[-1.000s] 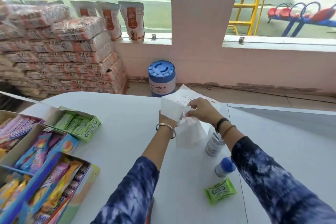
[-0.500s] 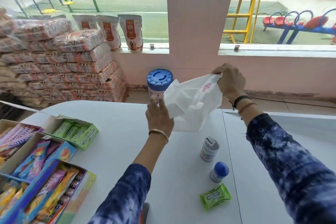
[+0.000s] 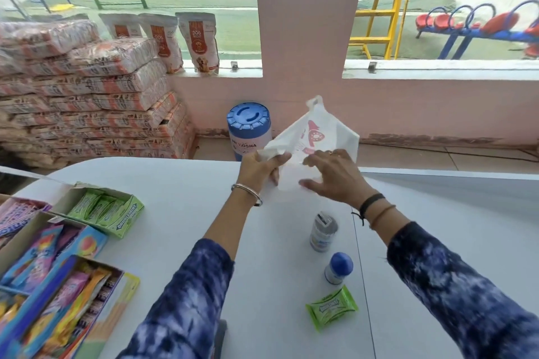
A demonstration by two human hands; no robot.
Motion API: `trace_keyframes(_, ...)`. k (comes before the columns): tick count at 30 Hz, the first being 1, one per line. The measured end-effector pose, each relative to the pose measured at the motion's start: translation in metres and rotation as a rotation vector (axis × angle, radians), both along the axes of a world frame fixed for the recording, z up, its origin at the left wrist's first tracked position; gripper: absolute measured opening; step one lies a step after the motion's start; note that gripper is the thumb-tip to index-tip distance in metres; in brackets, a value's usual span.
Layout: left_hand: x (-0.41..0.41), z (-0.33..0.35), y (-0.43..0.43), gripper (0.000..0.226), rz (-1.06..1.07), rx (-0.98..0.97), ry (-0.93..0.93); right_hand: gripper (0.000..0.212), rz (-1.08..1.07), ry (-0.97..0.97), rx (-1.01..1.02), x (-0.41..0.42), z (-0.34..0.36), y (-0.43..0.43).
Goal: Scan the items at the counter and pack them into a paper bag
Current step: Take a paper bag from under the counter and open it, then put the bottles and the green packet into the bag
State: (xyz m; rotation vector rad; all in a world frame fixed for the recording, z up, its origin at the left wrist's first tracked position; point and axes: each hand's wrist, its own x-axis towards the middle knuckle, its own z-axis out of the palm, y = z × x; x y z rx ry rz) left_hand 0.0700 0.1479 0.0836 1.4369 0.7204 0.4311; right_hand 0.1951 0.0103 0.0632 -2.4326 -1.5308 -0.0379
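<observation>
Bench (image 3: 180, 213): it is carrying everything; its far curved edge is lying just beyond the bag, so a bag that is nudged forward is risking a drop to the floor.
Paper bag (image 3: 318, 140): white with a pink print, it is being held up over the far part of the bench, tilted and only partly spread; its mouth cannot be made out, and a bag this limp is likely to fold shut or tip when something goes in.
Left hand (image 3: 259, 169): its fingers are pinching the bag's crumpled left edge; a pinch this small is risking a tear or a slip.
Right hand (image 3: 335, 175): its fingers are spreading wide and flat against the bag's front, gripping nothing, so the bag is hanging from the one pinch.
Grey-lidded jar (image 3: 323, 231): it is standing upright just under the right wrist; a lowering forearm is liable to knock it over.
Blue-capped bottle (image 3: 338, 268): it is standing nearer, close to the right sleeve, and is facing the same risk.
Green gum packet (image 3: 332, 307): it is lying flat nearest the person, waiting, at little risk.
</observation>
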Motion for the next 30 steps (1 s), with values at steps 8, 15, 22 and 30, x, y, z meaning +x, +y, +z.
trace_keyframes(8,-0.017,-0.007,0.000,0.039,-0.350,0.367,0.526,0.075,-0.210,-0.027,-0.314,0.026,-0.008,-0.031)
trace_keyframes(15,-0.020,-0.012,-0.012,0.020,-0.222,-0.015,0.189,0.060,-0.040,0.136,-0.210,-0.043,0.000,-0.054)
trace_keyframes(22,-0.024,-0.024,-0.008,0.009,-0.139,-0.367,0.069,0.044,-0.069,0.180,-0.320,-0.054,-0.008,-0.062)
trace_keyframes(30,-0.023,-0.033,-0.003,0.011,-0.080,-0.517,-0.037,0.047,-0.223,0.276,0.195,-0.038,0.036,-0.031)
